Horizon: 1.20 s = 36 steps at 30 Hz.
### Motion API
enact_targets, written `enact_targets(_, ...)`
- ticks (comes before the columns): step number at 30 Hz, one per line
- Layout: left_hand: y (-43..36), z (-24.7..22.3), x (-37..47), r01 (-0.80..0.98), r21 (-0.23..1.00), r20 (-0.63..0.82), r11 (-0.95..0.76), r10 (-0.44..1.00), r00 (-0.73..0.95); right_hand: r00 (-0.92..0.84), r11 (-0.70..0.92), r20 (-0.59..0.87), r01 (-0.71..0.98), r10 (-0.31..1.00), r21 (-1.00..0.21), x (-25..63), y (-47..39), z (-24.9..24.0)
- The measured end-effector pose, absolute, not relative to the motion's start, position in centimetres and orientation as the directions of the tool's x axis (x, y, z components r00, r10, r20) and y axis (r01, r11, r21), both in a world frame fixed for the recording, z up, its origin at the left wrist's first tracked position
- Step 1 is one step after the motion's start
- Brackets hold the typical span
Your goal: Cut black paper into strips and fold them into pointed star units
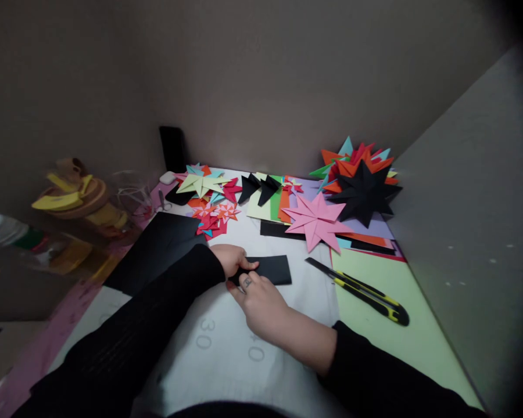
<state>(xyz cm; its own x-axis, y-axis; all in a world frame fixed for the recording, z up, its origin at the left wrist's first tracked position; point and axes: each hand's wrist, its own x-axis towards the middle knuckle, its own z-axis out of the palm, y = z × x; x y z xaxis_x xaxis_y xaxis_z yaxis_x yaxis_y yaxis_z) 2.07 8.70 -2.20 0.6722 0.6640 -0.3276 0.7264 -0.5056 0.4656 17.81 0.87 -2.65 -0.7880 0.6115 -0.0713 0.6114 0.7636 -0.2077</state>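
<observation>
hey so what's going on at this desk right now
A person presses a black paper strip flat on the white sheet with both the left hand and right hand. A cutter lies to the right, blade out. Paper stars, including a pink one, sit behind.

Utility knife (366, 294): black, yellow stripes. Paper sheet (418, 342) beneath its handle is pale green. Left of knife, paper strip (276, 270) reads plain black. Beyond knife, flat paper star (316, 220) is pink; spiky paper star (366, 194), black. Far left of knife, small rosette (226, 212) shows red-and-white pattern.
</observation>
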Motion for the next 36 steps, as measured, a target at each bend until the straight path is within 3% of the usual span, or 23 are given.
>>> enact_targets(10,7.5,-1.5,1.4,0.721,0.357,-0.353,-0.594,0.629,0.693,-0.528,0.518,-0.168,0.849,0.832,-0.102,24.9,-0.3,-1.8)
enact_targets(16,7.3,-1.1,1.4,0.729,0.361,-0.382,-0.582,0.620,0.685,-0.448,0.451,-0.145,0.893,0.882,-0.018,27.1,-0.4,-2.2)
enact_targets(23,7.0,-1.3,1.9,0.775,0.280,-0.411,-0.567,0.659,0.630,-0.652,0.654,0.098,0.756,0.752,0.007,24.2,-0.7,-3.9)
enact_targets(30,7.6,-2.2,1.3,0.723,0.299,-0.356,-0.623,0.630,0.690,-0.735,0.728,-0.002,0.672,0.678,-0.134,18.8,0.5,-3.2)
enact_targets(36,8.5,-2.1,1.2,0.708,0.426,-0.380,-0.564,0.598,0.706,-0.800,0.783,0.000,0.587,0.600,-0.206,15.9,0.9,-2.8)
